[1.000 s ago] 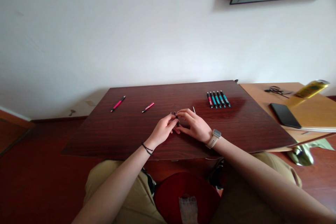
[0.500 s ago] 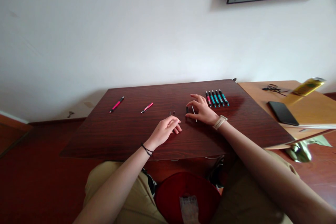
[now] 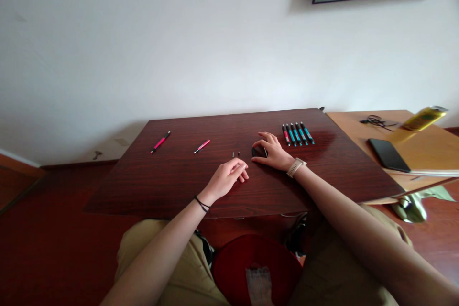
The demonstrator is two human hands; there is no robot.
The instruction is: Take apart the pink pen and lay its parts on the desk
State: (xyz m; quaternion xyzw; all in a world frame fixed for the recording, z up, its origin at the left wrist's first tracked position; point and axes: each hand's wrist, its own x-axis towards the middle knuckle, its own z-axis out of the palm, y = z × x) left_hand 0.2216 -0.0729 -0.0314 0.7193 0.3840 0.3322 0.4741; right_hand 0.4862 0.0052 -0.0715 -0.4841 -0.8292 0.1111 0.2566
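Observation:
My right hand (image 3: 270, 152) is over the dark wooden table (image 3: 172, 186), its thumb and forefinger closed on the two ends of a small black pen grip (image 3: 253, 152). A thin white refill (image 3: 266, 152) shows in the gap between those fingers and the palm. My left hand (image 3: 229, 174) rests on the table to the left, fingers loosely bent and slightly apart, with nothing visible in it. Two tiny pen parts, a spring-like piece (image 3: 233, 154) and a dark tip (image 3: 238, 153), lie just beyond it. Farther left is a pink pen barrel (image 3: 202, 147).
A whole pink pen (image 3: 160, 142) lies at the far left. Several pens, one pink (image 3: 286, 135) and the others teal (image 3: 298, 134), stand in a row at the right. A side table holds a phone (image 3: 388, 155), a cable (image 3: 376, 122) and a yellow can (image 3: 425, 118).
My right hand has shifted slightly left with the black grip, so the white refill now sits deeper within the hand's curve. My left hand has hardly moved.

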